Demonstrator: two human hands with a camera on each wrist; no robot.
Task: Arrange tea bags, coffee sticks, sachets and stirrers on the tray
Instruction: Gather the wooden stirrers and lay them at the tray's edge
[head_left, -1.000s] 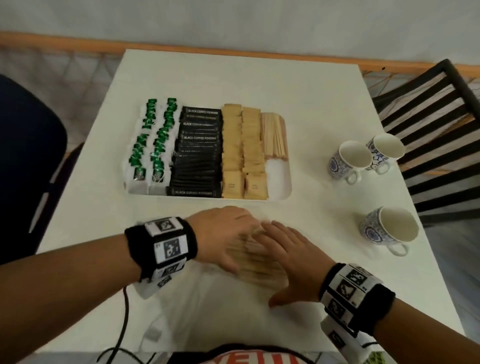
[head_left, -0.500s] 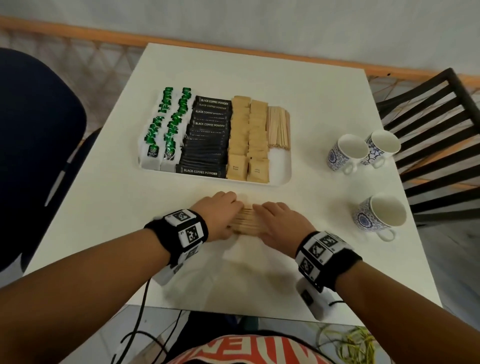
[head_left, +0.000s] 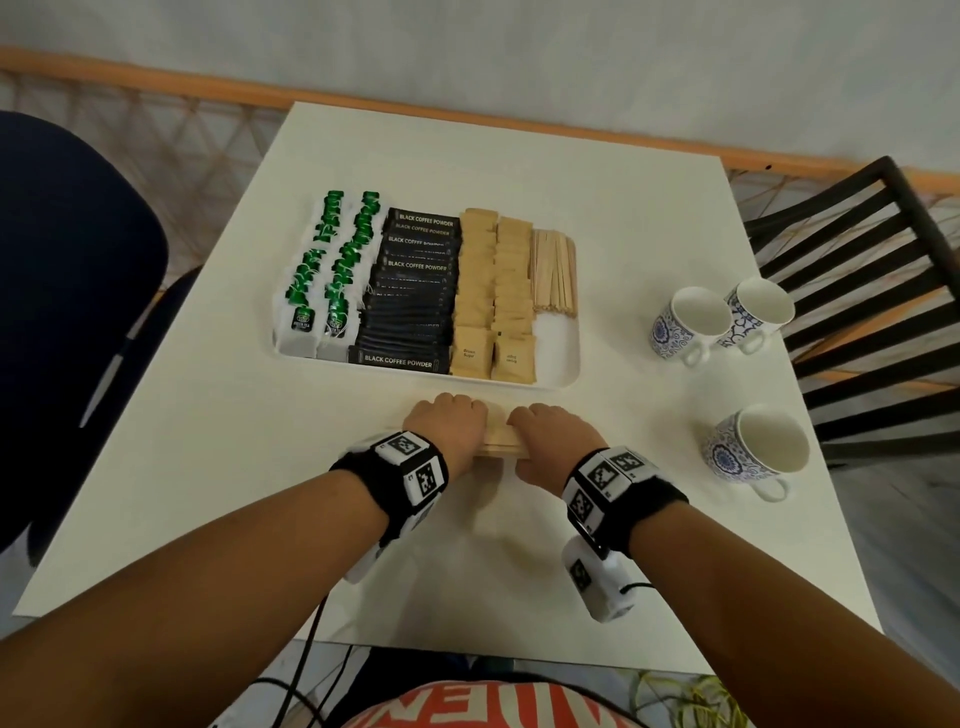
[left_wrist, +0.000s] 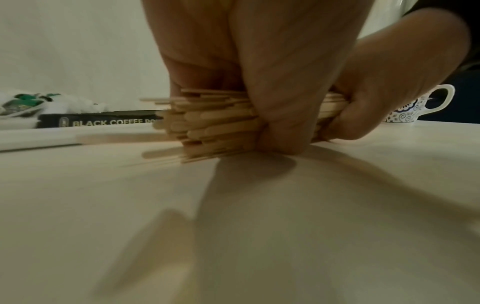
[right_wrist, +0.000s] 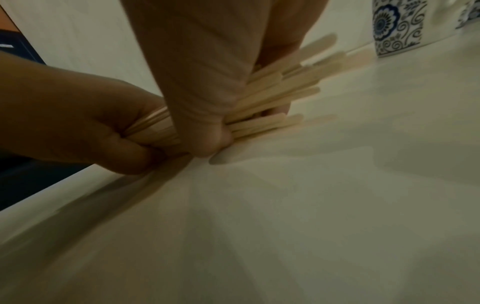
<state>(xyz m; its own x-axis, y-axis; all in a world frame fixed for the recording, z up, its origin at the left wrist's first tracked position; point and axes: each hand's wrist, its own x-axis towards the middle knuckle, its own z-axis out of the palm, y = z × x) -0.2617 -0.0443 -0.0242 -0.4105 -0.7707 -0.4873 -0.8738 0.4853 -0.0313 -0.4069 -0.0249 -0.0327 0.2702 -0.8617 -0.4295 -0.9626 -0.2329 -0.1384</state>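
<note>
Both hands grip one bundle of stirrers on the counter, just in front of the tray: the left hand curls round its left end, the right hand round its right end, knuckles up, the two hands near each other with a short stretch of wood showing between them. The bundle lies flat with its long axis running left to right, across the person. In the left wrist view the left hand has its thumb tip down on the counter, and the stick ends jut out unevenly past it; in the right wrist view the right hand holds the sticks the same way, their rounded tips fanned out. On the tray, another batch of stirrers lies at the far right, long axis pointing away from the person, beside brown sachets, black coffee sticks and green tea bags. Three cups stand to the right.
</note>
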